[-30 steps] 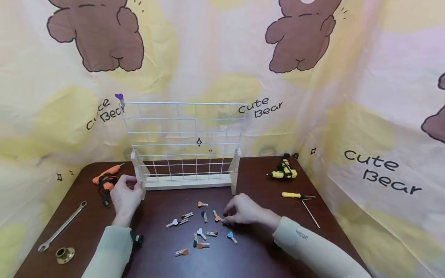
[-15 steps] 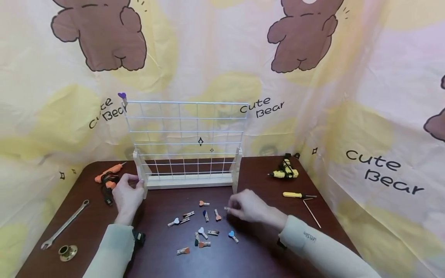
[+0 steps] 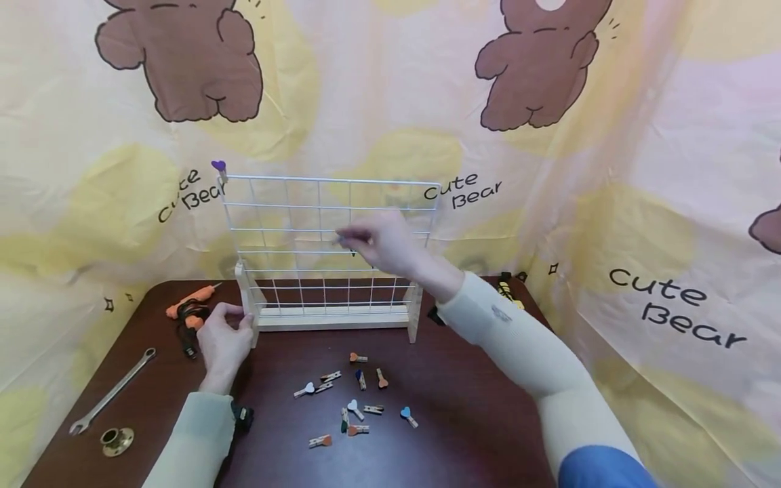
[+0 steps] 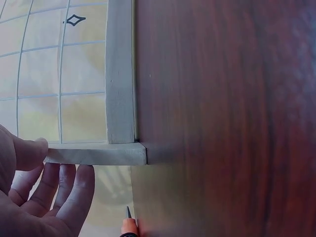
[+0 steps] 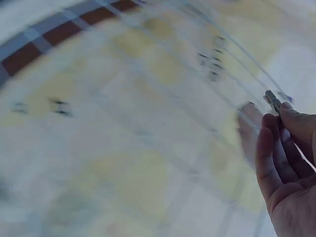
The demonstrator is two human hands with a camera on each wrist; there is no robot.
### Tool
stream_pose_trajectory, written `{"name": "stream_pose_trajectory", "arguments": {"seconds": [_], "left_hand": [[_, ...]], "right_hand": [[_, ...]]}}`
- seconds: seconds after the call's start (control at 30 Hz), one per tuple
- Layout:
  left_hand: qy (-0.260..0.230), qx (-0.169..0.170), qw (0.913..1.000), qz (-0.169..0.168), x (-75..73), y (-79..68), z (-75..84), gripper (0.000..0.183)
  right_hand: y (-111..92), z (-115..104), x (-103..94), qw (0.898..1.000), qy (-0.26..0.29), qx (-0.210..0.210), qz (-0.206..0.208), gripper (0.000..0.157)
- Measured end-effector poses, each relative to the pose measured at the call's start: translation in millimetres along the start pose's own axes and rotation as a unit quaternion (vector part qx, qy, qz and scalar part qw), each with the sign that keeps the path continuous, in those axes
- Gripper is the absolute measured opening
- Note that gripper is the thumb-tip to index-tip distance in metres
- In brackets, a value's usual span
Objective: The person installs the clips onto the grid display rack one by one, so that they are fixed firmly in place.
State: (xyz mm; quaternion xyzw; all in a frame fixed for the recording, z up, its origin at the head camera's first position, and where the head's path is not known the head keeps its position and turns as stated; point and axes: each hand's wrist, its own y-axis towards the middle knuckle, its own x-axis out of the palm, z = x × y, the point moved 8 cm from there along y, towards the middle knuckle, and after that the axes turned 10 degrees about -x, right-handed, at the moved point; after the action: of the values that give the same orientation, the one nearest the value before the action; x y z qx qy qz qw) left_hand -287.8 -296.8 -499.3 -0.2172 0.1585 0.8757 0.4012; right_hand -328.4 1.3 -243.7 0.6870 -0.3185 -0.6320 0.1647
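Observation:
A white wire grid rack (image 3: 332, 320) with wooden side supports stands at the back of the table. My left hand (image 3: 222, 342) grips its left wooden support (image 4: 98, 156), thumb on one side and fingers on the other. Raised before the grid, my right hand (image 3: 387, 244) pinches a small wooden clothespin (image 5: 272, 101) between thumb and fingertips; its decorated end is hard to make out. A purple heart clothespin (image 3: 219, 166) sits on the grid's top left corner. Several heart clothespins, such as a blue one (image 3: 407, 415) and an orange one (image 3: 382, 379), lie scattered on the table.
On the left lie an orange corded tool (image 3: 194, 308), a wrench (image 3: 116, 392) and a brass flanged fitting (image 3: 117, 441). A yellow tool (image 3: 509, 293) at the back right is mostly hidden by my right arm. Printed bear cloth hangs behind the table.
My right hand has lifted a clothespin off the table and carried it up and left, in front of the grid. The left hand keeps its grip on the wooden support.

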Motion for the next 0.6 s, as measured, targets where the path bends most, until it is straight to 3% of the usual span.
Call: {"name": "stream_pose_trajectory", "arguments": {"seconds": [0.13,0.33,0.47,0.6], "left_hand": [[-0.002,0.001,1.0,0.002,0.2,0.2,2.0,0.022],[0.003,0.012,0.9999,0.006,1.5,0.0,4.9,0.02],[0.002,0.007,0.9999,0.007,0.5,-0.8,4.0,0.02],[0.002,0.002,1.0,0.003,-0.3,-1.1,3.4,0.021]], "right_hand": [[63.4,-3.2,-10.1,0.999,-0.018,0.027,0.0,0.016],[142.1,-7.2,-1.5,0.986,-0.123,0.054,-0.1,0.02],[177.2,-7.7,9.9,0.969,-0.17,0.071,-0.166,0.028],[196.2,-4.9,20.7,0.961,-0.17,0.086,-0.199,0.031]]}}
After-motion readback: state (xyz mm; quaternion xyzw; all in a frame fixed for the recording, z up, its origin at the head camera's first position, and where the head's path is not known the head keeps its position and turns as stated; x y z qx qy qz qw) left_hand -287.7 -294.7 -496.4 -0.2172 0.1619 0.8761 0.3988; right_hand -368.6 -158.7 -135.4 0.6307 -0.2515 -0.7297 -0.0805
